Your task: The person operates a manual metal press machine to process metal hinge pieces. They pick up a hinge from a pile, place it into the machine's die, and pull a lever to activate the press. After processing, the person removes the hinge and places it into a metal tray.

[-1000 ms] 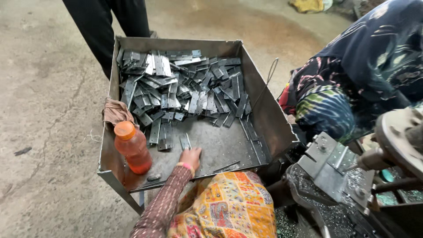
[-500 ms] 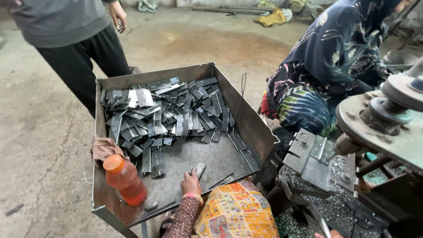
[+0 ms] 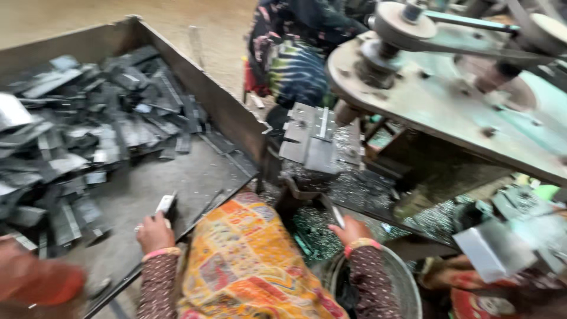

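While the left hand (image 3: 155,231) grips one metal strip (image 3: 166,204) over the tray (image 3: 224,115), the right hand (image 3: 352,229) pinches another strip (image 3: 336,216) near the press die (image 3: 312,139); the pile (image 3: 71,136) looks largely unprocessed.

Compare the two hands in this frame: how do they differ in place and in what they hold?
The left hand is inside the metal tray, gripping a flat metal strip. The right hand is outside the tray, over the shavings by the machine, holding a thin metal piece; its shape is too blurred to tell. Both wear a pink bangle and a dotted sleeve.
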